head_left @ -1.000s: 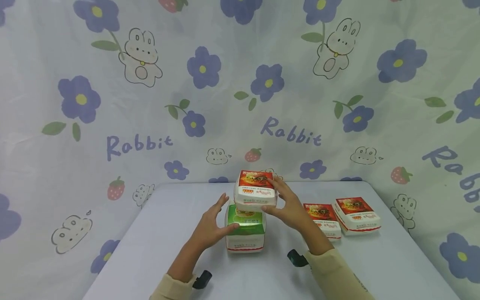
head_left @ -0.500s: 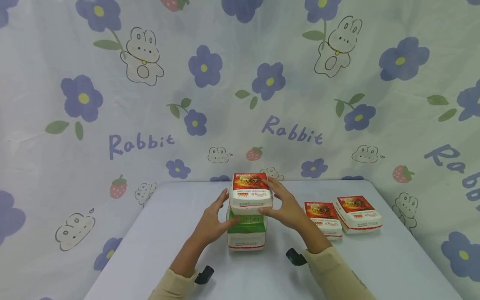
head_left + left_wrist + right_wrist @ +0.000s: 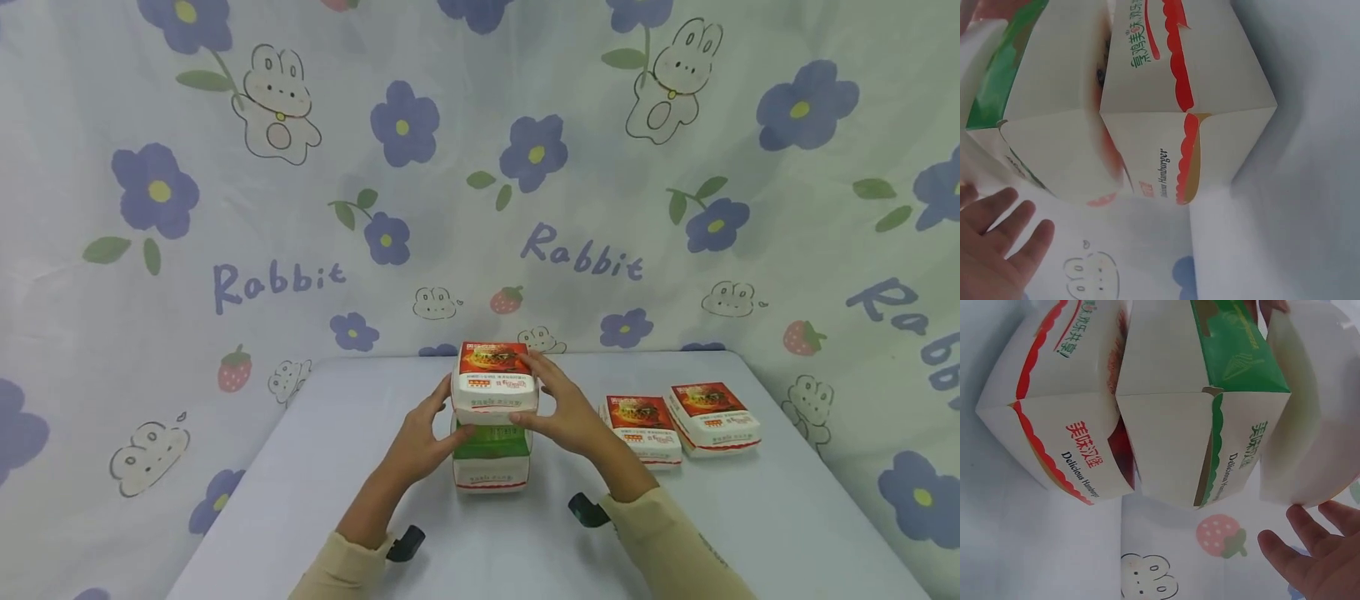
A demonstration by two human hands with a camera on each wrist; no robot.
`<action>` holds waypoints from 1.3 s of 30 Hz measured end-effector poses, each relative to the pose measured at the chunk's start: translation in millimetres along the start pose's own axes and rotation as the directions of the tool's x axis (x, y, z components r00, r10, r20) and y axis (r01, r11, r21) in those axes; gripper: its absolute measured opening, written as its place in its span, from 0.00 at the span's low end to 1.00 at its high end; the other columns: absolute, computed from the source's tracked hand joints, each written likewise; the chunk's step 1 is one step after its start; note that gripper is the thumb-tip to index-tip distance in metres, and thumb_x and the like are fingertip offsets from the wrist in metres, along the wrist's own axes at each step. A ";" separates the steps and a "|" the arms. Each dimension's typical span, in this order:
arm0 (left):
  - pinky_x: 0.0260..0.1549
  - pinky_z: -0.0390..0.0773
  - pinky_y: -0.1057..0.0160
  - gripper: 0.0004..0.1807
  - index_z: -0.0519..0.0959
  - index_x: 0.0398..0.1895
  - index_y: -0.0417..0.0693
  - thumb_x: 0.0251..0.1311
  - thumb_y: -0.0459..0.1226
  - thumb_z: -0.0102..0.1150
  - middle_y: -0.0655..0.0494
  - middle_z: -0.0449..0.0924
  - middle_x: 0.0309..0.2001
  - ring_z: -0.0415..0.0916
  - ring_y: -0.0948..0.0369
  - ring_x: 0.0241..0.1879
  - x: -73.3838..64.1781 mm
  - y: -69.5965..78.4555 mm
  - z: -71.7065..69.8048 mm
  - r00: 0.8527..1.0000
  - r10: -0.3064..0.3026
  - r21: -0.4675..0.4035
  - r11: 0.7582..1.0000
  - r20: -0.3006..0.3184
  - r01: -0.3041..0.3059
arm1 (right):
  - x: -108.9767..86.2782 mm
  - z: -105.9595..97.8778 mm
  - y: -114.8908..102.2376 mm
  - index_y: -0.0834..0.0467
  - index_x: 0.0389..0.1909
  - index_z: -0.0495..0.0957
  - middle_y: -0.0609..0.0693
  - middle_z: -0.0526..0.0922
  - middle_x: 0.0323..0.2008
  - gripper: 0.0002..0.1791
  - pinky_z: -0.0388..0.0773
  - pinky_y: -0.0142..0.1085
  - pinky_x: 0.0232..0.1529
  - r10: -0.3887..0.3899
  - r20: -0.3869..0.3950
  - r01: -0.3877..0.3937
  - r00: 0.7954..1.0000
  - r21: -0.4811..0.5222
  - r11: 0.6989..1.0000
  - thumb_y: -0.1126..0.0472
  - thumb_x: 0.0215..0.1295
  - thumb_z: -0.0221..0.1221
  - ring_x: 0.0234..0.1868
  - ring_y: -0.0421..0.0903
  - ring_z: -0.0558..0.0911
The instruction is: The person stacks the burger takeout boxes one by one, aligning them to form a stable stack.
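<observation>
A burger box (image 3: 495, 392) with a red picture lid is at the top of a stack near the table's middle. My right hand (image 3: 566, 412) holds it by its right side, thumb in front and fingers farther back. My left hand (image 3: 420, 442) is spread at its left side, thumb near its lower front edge; whether it presses the box, I cannot tell. Beneath is a green-topped burger box (image 3: 491, 471), mostly hidden on top. Both wrist views reveal a red-trimmed burger box (image 3: 1079, 431) under the green one. Whether the held box rests fully on the green one is unclear.
Two more red-lidded burger boxes, a nearer box (image 3: 643, 429) and a farther-right box (image 3: 714, 417), sit side by side on the white table (image 3: 787, 517). Behind the table hangs a printed curtain (image 3: 450, 208). Dark wrist-worn devices stick out beside both sleeves.
The red-lidded box in my right hand has moved left and slightly down, over the green box. My left hand has stayed close by the stack. The head view has shifted slightly.
</observation>
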State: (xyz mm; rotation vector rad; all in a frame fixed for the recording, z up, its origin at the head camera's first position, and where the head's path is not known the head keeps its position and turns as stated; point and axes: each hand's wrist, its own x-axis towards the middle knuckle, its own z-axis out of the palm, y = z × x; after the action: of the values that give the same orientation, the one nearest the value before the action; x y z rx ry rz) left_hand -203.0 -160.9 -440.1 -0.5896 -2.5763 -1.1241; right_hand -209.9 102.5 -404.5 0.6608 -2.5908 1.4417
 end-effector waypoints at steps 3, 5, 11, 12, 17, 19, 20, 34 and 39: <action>0.58 0.70 0.44 0.50 0.48 0.77 0.66 0.56 0.64 0.59 0.62 0.58 0.73 0.62 0.55 0.68 -2.1 0.2 -0.7 1.000 -0.013 -0.010 1.000 0.004 0.013 | -0.7 2.7 0.7 0.37 0.76 0.51 0.44 0.47 0.76 0.56 0.66 0.53 0.63 0.000 0.016 0.000 1.000 0.018 1.000 0.44 0.48 0.74 0.72 0.55 0.57; 0.58 0.70 0.44 0.50 0.48 0.78 0.65 0.56 0.64 0.60 0.63 0.57 0.73 0.62 0.55 0.68 -2.7 0.5 -0.8 1.000 -0.009 -0.016 1.000 0.004 0.009 | -0.6 3.5 1.5 0.37 0.76 0.51 0.43 0.46 0.76 0.58 0.67 0.52 0.63 -0.007 0.022 0.006 1.000 0.018 1.000 0.46 0.46 0.76 0.73 0.53 0.57; 0.58 0.71 0.45 0.49 0.49 0.78 0.64 0.57 0.61 0.61 0.61 0.59 0.72 0.62 0.55 0.68 -1.8 2.0 -0.8 0.999 0.032 -0.029 0.999 -0.015 -0.032 | 1.2 2.6 3.6 0.39 0.76 0.52 0.44 0.48 0.76 0.61 0.71 0.49 0.60 -0.056 0.015 0.055 0.998 0.011 0.998 0.53 0.43 0.78 0.71 0.52 0.60; 0.58 0.71 0.46 0.49 0.49 0.77 0.65 0.57 0.61 0.61 0.62 0.59 0.72 0.62 0.56 0.68 -1.6 2.1 -0.8 0.999 0.031 -0.030 0.999 -0.017 -0.031 | 1.4 2.1 3.5 0.40 0.76 0.52 0.45 0.48 0.76 0.60 0.71 0.50 0.60 -0.068 0.013 0.068 0.998 0.015 0.998 0.55 0.43 0.78 0.71 0.53 0.60; 0.58 0.71 0.45 0.49 0.49 0.77 0.66 0.56 0.62 0.61 0.64 0.59 0.72 0.63 0.58 0.67 -2.1 1.4 -0.2 0.999 0.025 -0.039 0.999 -0.031 -0.026 | 1.1 0.4 2.7 0.41 0.76 0.52 0.45 0.50 0.76 0.60 0.71 0.52 0.59 -0.104 0.005 0.103 0.995 0.027 0.994 0.57 0.43 0.78 0.72 0.52 0.59; 0.57 0.71 0.45 0.49 0.50 0.77 0.65 0.56 0.62 0.61 0.64 0.60 0.71 0.64 0.58 0.67 -3.6 0.7 0.1 0.999 0.029 -0.039 0.999 -0.038 -0.030 | 0.5 0.5 2.7 0.40 0.76 0.52 0.45 0.50 0.76 0.61 0.72 0.50 0.59 -0.113 0.004 0.113 0.994 0.016 0.993 0.56 0.43 0.78 0.71 0.51 0.60; 0.57 0.71 0.44 0.49 0.50 0.77 0.65 0.56 0.62 0.61 0.64 0.60 0.71 0.64 0.58 0.66 -4.6 0.2 0.3 0.999 0.033 -0.039 0.999 -0.039 -0.034 | -0.1 0.7 2.6 0.40 0.76 0.51 0.44 0.50 0.76 0.61 0.72 0.50 0.59 -0.116 0.005 0.116 0.993 0.011 0.993 0.56 0.43 0.78 0.71 0.51 0.60; 0.56 0.72 0.44 0.48 0.51 0.77 0.61 0.57 0.60 0.62 0.60 0.62 0.71 0.66 0.55 0.65 -12.3 0.3 4.4 0.997 0.066 -0.037 0.997 -0.046 -0.067 | -9.9 2.4 5.0 0.38 0.76 0.52 0.45 0.51 0.76 0.60 0.73 0.49 0.59 -0.105 0.011 0.105 0.994 -0.015 0.994 0.52 0.44 0.78 0.70 0.51 0.62; 0.56 0.71 0.43 0.49 0.52 0.77 0.58 0.57 0.59 0.63 0.58 0.63 0.71 0.66 0.55 0.65 -13.5 0.2 4.6 0.996 0.071 -0.042 0.996 -0.052 -0.074 | -9.7 3.2 6.5 0.38 0.76 0.52 0.44 0.50 0.76 0.59 0.73 0.48 0.59 -0.111 0.012 0.111 0.994 -0.015 0.994 0.51 0.44 0.77 0.71 0.51 0.61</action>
State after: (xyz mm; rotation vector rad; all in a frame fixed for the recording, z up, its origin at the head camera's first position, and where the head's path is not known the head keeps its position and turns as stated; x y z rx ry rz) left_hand -191.4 -160.9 -448.3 -0.6510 -2.4731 -1.1594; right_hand -203.5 105.9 -414.2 0.7997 -2.5267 1.3873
